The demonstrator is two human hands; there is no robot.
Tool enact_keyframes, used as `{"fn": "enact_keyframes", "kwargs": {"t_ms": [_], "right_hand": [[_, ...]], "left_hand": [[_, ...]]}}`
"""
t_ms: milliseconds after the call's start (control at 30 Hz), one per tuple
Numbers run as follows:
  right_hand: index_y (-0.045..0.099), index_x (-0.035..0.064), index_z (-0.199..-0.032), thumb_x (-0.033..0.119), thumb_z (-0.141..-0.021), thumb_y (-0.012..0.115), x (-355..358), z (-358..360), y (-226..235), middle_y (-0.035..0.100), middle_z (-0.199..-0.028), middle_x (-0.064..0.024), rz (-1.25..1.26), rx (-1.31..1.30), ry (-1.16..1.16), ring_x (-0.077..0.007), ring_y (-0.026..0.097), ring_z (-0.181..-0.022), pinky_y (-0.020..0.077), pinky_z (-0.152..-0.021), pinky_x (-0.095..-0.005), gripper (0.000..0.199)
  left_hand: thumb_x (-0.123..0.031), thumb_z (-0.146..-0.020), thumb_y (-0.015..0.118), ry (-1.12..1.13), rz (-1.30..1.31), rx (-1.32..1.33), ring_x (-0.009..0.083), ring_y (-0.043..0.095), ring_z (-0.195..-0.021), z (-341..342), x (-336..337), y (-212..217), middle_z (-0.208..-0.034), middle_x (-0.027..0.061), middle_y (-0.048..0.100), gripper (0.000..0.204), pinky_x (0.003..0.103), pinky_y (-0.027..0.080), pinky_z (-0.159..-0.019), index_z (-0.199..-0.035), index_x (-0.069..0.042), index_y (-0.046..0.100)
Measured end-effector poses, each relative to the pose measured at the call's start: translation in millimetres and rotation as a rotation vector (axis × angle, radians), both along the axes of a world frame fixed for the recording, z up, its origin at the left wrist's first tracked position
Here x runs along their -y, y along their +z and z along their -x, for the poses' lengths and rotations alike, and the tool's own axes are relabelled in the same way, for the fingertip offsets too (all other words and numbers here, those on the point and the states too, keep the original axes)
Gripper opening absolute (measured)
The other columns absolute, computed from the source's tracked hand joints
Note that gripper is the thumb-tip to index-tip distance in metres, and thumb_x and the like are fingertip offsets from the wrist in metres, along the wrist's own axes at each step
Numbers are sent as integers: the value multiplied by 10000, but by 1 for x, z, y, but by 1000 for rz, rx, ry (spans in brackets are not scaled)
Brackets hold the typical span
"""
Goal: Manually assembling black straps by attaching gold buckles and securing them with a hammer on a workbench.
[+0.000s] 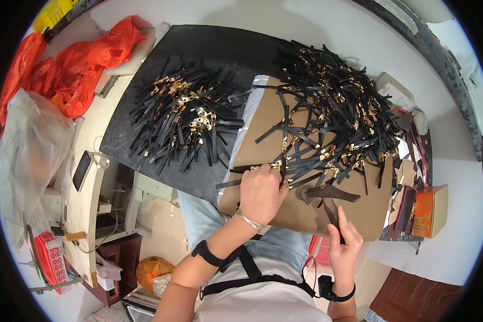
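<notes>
Fingers curled, my left hand (262, 194) holds a narrow black strap with gold-coloured metal fittings (284, 144) near the front of the brown board. Part of that strap is hidden by the fingers. Just to the right, my right hand (345, 236) grips a hammer (331, 199) by its dark handle, with its metal head above the board and close to several loose straps. A big heap of black straps with gold clasps (338, 102) covers the far right of the brown board (306, 212) and spreads past it. Another pile of the same straps (190, 115) lies on the left.
The black tabletop (214, 40) lies under the board and piles. At right stand an orange box (430, 212), a phone in a red case (406, 206) and a white carton (396, 91). A pale side table (86, 214) at left carries a dark phone (82, 170) and red plastic bags (86, 70).
</notes>
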State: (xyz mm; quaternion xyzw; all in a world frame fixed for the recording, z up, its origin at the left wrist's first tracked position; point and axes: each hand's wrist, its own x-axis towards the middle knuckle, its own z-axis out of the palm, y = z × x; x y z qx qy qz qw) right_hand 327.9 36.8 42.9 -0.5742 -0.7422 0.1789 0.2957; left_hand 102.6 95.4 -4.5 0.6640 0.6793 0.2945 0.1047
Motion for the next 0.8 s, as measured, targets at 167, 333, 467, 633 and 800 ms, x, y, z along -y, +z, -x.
{"fn": "enact_keyframes", "kwargs": {"t_ms": [167,333,467,633,800], "right_hand": [[642,28,-1325,31,-887,716,-6,-6,0,531,-701,-109,20,-85,-70,-178,443,-605,419,-603,-300,444],[658,75,-1325,55,-880,728,-22,16,-5,499,-674,-95,-10,-67,-7,-189,464,-553,425,-547,-313,451],[665,157,-1333,103,-856,750,-32,29,-2,519,-685,-82,-47,173,113,-264,533,-519,444,-493,-388,487],[669,155,-1329,109,-853,753,-22,43,-3,523,-685,-78,-102,118,213,-249,525,-504,444,-487,-374,485],[673,142,-1321,94,-860,746,-26,46,3,521,-685,-76,-46,187,214,-249,516,-501,449,-490,-373,470]], "left_hand": [[-174,-782,754,38,70,217,278,640,-717,58,-16,24,-761,107,634,121,385,517,-684,-794,-61,712],[-139,-794,753,70,120,119,261,619,-733,103,-23,17,-799,104,621,132,380,508,-695,-861,-34,709],[-45,-813,715,122,-122,128,309,595,-797,86,9,16,-857,105,607,112,399,493,-756,-911,-32,663],[-14,-783,727,85,-23,200,325,619,-847,66,39,11,-845,121,623,104,403,493,-777,-879,-32,690],[1,-762,728,19,-28,237,336,615,-855,59,39,-11,-856,123,634,89,408,497,-790,-838,-35,698]]}}
